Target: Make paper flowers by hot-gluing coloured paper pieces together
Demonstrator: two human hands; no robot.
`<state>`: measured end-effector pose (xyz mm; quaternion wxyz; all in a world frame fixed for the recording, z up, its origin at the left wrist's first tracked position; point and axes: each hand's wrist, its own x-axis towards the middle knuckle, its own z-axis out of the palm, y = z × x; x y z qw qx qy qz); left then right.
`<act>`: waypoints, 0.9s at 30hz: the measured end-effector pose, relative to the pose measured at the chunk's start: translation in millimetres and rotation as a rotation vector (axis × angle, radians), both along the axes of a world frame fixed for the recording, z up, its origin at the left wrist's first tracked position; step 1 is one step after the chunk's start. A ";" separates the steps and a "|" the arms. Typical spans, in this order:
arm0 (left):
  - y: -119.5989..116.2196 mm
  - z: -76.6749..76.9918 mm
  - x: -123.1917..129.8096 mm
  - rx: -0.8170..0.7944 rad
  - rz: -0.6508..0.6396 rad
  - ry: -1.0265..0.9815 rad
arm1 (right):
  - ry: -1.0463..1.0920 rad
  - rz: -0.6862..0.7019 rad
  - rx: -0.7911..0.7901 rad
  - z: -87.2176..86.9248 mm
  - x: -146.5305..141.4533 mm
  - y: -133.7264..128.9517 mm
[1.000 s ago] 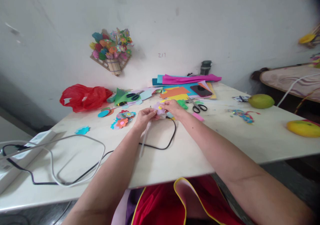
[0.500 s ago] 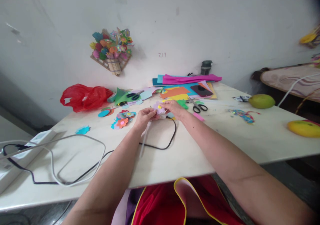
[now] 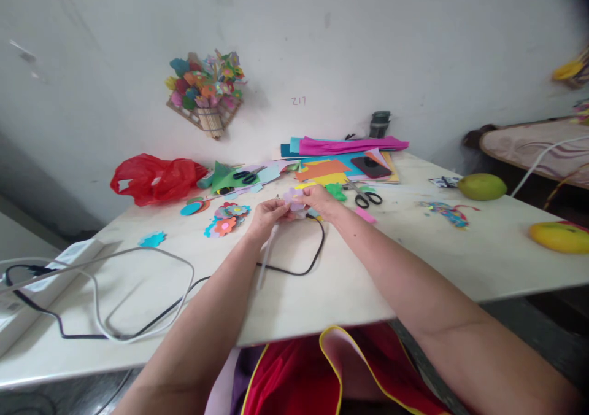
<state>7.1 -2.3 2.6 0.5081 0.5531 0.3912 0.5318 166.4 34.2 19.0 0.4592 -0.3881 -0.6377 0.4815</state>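
My left hand (image 3: 269,213) pinches the left edge of a lilac paper flower (image 3: 293,199). From the other side my right hand (image 3: 318,199) grips the same flower, its fingers partly over it. Just below lies a white stick (image 3: 268,255), slanting toward me, and a black cord (image 3: 317,252) curves away on the right; what they join is mostly hidden by my hands. Left of my hands are several layered paper flowers (image 3: 226,220) in red, orange and blue. Past my right hand sits a crumpled green piece (image 3: 335,191), with black-handled scissors (image 3: 363,197) beside it.
A red plastic bag (image 3: 156,180), a second pair of scissors (image 3: 247,176), coloured sheets (image 3: 322,169) and a phone (image 3: 370,167) lie toward the wall. At left is a power strip (image 3: 55,280) with looping cables. Two mangoes, one green (image 3: 482,186), one yellow (image 3: 559,237), are at right.
The flower's yellow centre, visible before, no longer shows on its face. My right fingers have shifted slightly over the flower; both arms stay almost in place.
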 end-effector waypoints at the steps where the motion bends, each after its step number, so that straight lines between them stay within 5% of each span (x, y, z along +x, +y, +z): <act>1: 0.1 -0.1 -0.1 0.001 0.001 -0.002 | -0.002 0.002 0.002 -0.3 0.2 0.3; 13: 2.7 -1.5 -2.4 0.003 0.000 -0.015 | 0.067 0.095 -0.044 7.5 6.5 -6.3; 27: 5.0 -0.7 -0.2 -0.007 0.101 -0.077 | 0.183 -0.144 -0.037 -0.6 6.6 8.1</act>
